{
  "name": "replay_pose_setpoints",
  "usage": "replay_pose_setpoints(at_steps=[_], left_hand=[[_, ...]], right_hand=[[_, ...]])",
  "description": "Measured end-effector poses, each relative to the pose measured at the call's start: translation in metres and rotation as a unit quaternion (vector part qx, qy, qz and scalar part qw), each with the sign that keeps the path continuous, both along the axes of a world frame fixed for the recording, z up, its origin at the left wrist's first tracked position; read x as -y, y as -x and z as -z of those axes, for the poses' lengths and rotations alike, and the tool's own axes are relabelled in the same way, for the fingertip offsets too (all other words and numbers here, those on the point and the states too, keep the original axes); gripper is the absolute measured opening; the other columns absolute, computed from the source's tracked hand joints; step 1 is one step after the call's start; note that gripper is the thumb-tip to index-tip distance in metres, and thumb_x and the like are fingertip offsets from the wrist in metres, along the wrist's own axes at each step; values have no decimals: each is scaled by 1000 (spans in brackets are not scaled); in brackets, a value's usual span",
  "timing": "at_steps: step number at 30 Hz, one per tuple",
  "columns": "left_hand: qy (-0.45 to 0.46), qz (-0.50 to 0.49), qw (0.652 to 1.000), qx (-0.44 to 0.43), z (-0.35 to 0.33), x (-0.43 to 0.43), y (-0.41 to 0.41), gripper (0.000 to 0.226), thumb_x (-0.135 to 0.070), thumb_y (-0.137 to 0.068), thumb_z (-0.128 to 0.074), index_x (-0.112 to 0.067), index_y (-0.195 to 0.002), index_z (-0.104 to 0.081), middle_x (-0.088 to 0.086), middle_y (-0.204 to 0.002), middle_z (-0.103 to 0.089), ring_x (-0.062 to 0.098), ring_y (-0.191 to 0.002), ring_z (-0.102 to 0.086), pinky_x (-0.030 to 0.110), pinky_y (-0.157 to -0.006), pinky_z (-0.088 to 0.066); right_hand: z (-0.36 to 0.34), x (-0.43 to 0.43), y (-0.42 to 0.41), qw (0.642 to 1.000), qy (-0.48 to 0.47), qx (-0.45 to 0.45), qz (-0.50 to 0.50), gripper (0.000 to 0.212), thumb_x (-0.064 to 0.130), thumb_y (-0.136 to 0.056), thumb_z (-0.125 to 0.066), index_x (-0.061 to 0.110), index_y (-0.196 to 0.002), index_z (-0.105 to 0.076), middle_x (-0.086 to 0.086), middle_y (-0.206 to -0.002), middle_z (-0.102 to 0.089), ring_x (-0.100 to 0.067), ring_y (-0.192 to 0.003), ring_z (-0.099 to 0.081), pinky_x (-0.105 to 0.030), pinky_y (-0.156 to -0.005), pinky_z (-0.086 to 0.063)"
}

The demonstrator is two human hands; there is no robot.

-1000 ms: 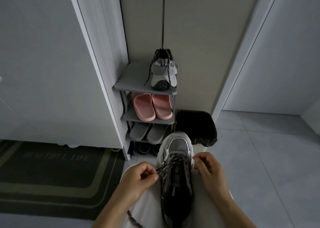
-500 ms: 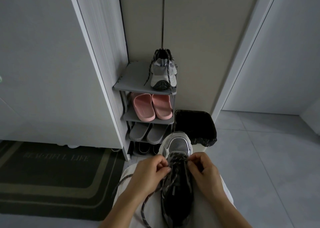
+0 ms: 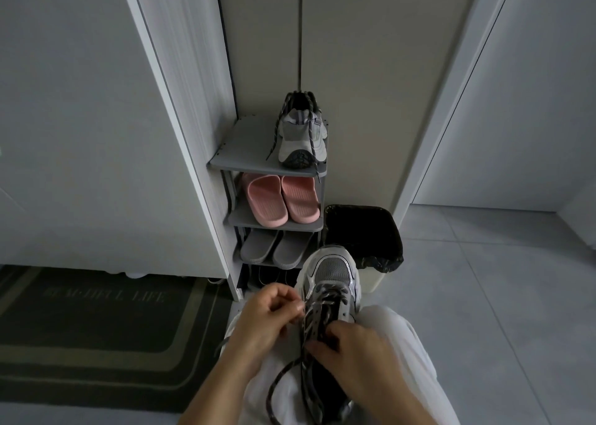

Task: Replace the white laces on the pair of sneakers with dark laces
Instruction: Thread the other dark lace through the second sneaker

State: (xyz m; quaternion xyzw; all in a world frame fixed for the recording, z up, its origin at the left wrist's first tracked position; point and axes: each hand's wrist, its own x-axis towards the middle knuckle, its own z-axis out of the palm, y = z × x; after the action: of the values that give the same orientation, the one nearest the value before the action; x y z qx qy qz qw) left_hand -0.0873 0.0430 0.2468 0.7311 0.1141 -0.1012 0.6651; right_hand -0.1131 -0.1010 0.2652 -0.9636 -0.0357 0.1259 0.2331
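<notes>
Sneaker (image 3: 332,273) on lap at 6 o'clock, toe toward 12 | left hand (image 3: 267,321) at its 9 o'clock pinches dark lace (image 3: 283,373) | right hand (image 3: 358,350) curls round sneaker's throat at 5 o'clock | lace likely soft, limp: pinch near tip | shoe likely light, firm: hold midfoot
</notes>
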Motion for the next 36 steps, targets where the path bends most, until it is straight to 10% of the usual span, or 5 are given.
replay_pose_setpoints(at_steps=[9,14,25,32,36], left_hand=[[-56,56,997,2,-6,-15,5,15,-1,-81,-65,-15,-75,-69,-9,-57,-64,-6,-52,-54,5,-51,-39],[-394,35,906,154,8,-26,7,6,-24,-81,-68,-24,-88,-68,-12,-84,-61,-3,-74,-55,12,-68,-43],[-131,241,955,114,-9,86,35,4,-22,-85,-61,-21,-85,-65,-2,-70,-68,8,-67,-61,20,-73,-45],[-147,161,966,140,-11,44,16,19,-18,-94,-50,-30,-85,-63,-13,-61,-64,2,-47,-47,16,-54,-41],[-271,121,930,217,-11,44,4,14,-31,-85,-63,-18,-87,-70,-13,-78,-59,3,-68,-55,16,-66,-44]], right_hand=[[1,64,-27,800,-535,-149,226,22,8,-83,-54,7,-61,-57,-9,-55,-55,-14,-44,-49,-24,-46,-44],[3,98,-39,695,-658,-180,229,34,24,-58,-74,8,-63,-44,3,-42,-29,-6,-32,-22,-17,-33,-24],[-14,91,-60,476,-840,-208,156,20,14,-56,-81,11,-63,-62,7,-45,-40,-1,-37,-25,-14,-32,-31],[14,99,-51,731,-589,-118,323,18,6,-77,-66,2,-93,-59,-12,-77,-58,-17,-60,-58,-26,-50,-50],[37,78,-31,932,-197,287,104,34,15,-81,-68,11,-113,-58,-4,-120,-50,-14,-110,-50,-28,-91,-45]])
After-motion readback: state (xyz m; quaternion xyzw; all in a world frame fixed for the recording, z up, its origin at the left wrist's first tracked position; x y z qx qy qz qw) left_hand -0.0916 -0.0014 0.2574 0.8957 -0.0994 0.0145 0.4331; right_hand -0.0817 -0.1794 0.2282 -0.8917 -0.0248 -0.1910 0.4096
